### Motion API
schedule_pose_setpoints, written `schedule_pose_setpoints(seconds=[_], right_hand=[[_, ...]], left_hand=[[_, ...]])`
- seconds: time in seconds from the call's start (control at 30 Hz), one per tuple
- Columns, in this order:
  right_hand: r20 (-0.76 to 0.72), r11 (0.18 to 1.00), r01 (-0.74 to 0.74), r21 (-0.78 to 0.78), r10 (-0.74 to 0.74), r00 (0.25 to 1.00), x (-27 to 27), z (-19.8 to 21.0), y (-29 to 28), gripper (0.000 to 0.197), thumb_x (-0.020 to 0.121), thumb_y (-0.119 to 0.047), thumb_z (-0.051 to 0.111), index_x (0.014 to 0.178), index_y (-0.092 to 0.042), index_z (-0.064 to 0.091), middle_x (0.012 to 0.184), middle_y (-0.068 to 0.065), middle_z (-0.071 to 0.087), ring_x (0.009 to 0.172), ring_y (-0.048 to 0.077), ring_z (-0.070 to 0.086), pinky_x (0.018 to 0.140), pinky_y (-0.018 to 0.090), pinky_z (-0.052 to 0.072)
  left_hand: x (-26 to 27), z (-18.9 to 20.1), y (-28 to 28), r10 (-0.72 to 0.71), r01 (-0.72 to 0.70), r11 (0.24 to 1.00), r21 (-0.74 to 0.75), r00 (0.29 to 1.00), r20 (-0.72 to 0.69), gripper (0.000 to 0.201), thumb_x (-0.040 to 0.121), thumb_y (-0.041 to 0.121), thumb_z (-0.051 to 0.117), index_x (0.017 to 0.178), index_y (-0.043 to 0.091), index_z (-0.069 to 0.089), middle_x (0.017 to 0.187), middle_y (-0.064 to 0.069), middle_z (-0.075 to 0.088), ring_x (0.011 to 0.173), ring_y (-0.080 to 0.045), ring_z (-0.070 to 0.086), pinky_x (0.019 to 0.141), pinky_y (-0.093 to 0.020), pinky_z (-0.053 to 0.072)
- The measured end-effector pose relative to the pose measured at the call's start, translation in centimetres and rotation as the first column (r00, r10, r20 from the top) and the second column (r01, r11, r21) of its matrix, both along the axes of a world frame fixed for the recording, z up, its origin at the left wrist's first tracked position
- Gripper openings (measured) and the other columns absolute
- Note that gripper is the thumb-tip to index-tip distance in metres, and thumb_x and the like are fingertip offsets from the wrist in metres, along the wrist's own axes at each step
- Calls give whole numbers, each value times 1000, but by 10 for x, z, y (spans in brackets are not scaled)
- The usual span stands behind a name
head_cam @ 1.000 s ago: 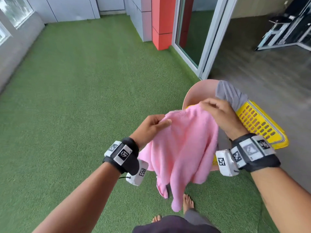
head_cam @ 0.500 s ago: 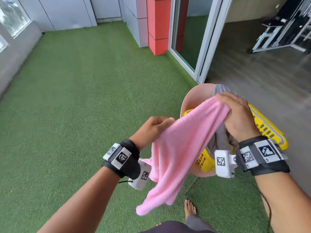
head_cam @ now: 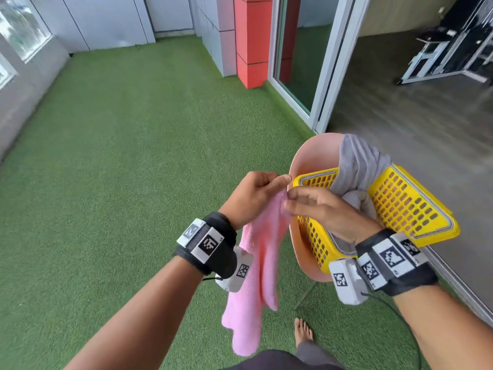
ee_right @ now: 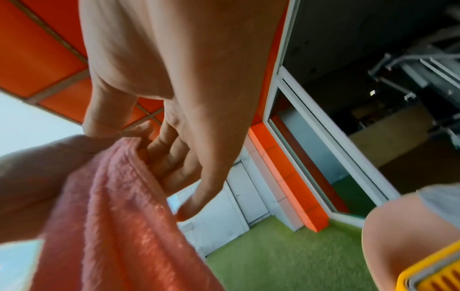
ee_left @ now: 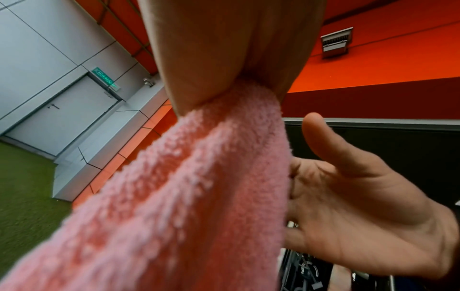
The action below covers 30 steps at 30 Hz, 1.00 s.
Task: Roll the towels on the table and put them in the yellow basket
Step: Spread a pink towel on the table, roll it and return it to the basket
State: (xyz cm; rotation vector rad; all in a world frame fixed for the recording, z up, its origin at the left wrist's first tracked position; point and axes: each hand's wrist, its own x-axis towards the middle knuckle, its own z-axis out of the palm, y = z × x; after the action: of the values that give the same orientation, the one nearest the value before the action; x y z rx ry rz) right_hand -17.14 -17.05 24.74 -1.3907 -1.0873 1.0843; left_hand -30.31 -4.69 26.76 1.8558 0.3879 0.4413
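A pink towel (head_cam: 256,276) hangs in a narrow bunch in the air, left of the table. My left hand (head_cam: 276,182) pinches its top end between thumb and fingers, seen close in the left wrist view, where the left hand (ee_left: 211,59) holds the pink towel (ee_left: 186,196). My right hand (head_cam: 293,200) is right beside it; the right hand (ee_left: 348,196) shows an open palm with the thumb apart, its fingers against the towel's far side. The yellow basket (head_cam: 405,209) sits on a round pink table (head_cam: 309,153), with a grey towel (head_cam: 357,161) draped over its rim and into it.
Green artificial turf covers the floor to the left and front. A glass sliding door and a red pillar stand behind the table. My bare foot (head_cam: 302,332) is below the table. In the right wrist view the basket's corner (ee_right: 435,273) shows at the bottom right.
The towel was stretched between both hands; now my right hand has let go and come left next to my left hand, and the towel hangs down from the left hand alone.
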Motion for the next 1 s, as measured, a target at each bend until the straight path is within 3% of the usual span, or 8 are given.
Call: schedule_pose_setpoints(seconds=[0.13, 0.23, 0.37, 0.57, 0.67, 0.77, 0.9, 1.0], right_hand=[[-45, 999, 32, 26, -31, 999, -6, -4, 1, 71, 74, -53, 77, 94, 12, 59, 90, 15, 56, 88, 23, 45, 73, 36, 34], [-77, 975, 178, 135, -169, 983, 7, 9, 1, 43, 77, -44, 73, 88, -3, 70, 87, 13, 62, 87, 21, 52, 78, 34, 38], [-286, 896, 394, 206, -330, 900, 25, 13, -2, 17, 80, -15, 65, 78, -1, 57, 83, 12, 50, 84, 20, 52, 80, 32, 37], [26, 997, 70, -22, -69, 997, -26, -11, 0, 65, 67, -66, 75, 81, -5, 60, 76, 8, 49, 73, 18, 41, 60, 36, 26], [-135, 970, 209, 125, -192, 972, -13, 1, -2, 64, 72, -55, 77, 78, 6, 58, 83, 15, 49, 83, 25, 40, 67, 37, 28], [-331, 904, 375, 206, -296, 896, 3, 11, -1, 51, 68, -48, 82, 85, -3, 63, 88, 12, 43, 93, 24, 35, 82, 37, 30], [-25, 976, 200, 82, -199, 980, -24, -1, 0, 52, 71, -58, 76, 81, -9, 65, 79, 4, 57, 79, 14, 49, 69, 31, 38], [182, 973, 189, 133, -212, 960, -44, -1, 0, 39, 84, -51, 69, 67, -18, 56, 66, -13, 45, 65, 2, 40, 56, 24, 32]], left_hand=[[-3, -1, -4, -60, 58, 996, -68, 998, -26, 35, 99, 27, 52, 70, 9, 55, 61, 0, 40, 53, -11, 31, 46, -25, 26], [-15, -10, -6, -92, 87, 988, -126, 995, -34, 36, 100, 34, 49, 73, 10, 55, 68, -4, 42, 62, -16, 33, 51, -32, 25], [-31, -18, 3, 9, -11, 989, -147, 1000, -17, 43, 98, 33, 52, 71, 1, 44, 68, -7, 35, 61, -18, 29, 50, -32, 19], [-17, -2, 1, -37, 41, 989, -143, 999, 28, 26, 96, 21, 57, 75, 6, 56, 65, -8, 48, 57, -15, 37, 48, -27, 27], [-19, -3, -3, -105, 109, 975, -191, 994, 29, 28, 98, 19, 53, 71, 13, 53, 62, 1, 46, 53, -8, 37, 45, -20, 29], [-27, -6, 1, -105, 102, 979, -176, 994, -9, 31, 97, 24, 56, 69, 11, 50, 61, -2, 40, 53, -12, 34, 46, -23, 25], [-24, 1, 8, -5, 7, 993, -117, 1000, 14, 29, 97, 22, 57, 71, 10, 53, 59, -2, 38, 50, -12, 30, 45, -24, 22], [-16, 3, 1, -38, 43, 987, -152, 999, 38, 27, 97, 17, 55, 70, 13, 53, 56, 6, 44, 49, -6, 32, 43, -19, 24]])
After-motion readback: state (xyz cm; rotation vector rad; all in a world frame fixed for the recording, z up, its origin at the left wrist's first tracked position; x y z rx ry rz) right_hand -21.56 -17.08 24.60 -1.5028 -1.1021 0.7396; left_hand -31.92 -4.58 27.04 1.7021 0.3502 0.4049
